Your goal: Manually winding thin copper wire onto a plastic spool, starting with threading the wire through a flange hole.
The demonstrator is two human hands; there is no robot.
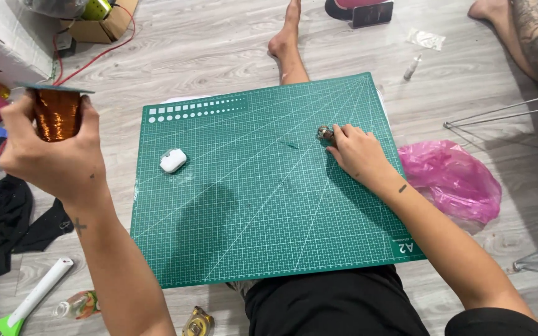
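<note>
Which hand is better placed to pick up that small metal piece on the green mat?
The right hand: its fingers already touch the small metal piece on the green cutting mat. The left hand is raised off to the side, holding a spool of copper wire.

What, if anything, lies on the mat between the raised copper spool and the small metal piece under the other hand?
Only the white case lies on the mat, and it sits nearer the left hand, which holds the spool. The rest of the way to the metal piece at the right hand is bare.
</note>
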